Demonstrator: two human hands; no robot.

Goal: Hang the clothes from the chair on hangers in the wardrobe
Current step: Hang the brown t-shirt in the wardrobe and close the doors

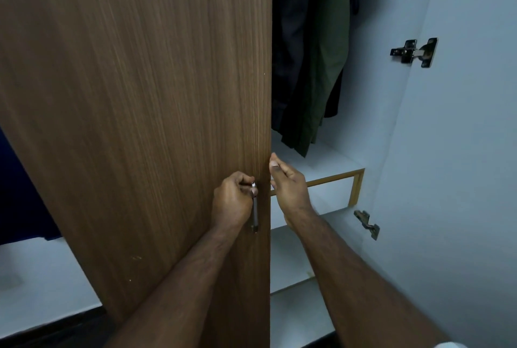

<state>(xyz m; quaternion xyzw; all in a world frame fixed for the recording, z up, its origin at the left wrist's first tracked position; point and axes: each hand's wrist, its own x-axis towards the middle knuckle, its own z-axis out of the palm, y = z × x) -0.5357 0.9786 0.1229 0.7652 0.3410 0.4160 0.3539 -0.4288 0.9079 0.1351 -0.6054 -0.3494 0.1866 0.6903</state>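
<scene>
My left hand (233,199) had its grip curled round the metal handle (255,209) of the brown wardrobe door (145,96), to swing it. My right hand (288,182), just beside it, hung loosely spread at the door's edge. Above that hand, a green garment (321,68) and dark clothes (291,40) already hung inside. The chair was out of view.

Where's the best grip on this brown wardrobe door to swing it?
Take the vertical metal handle near the free edge of the brown door, coming from the front. The left hand already curls around its top; the right hand hovers by the edge.
</scene>
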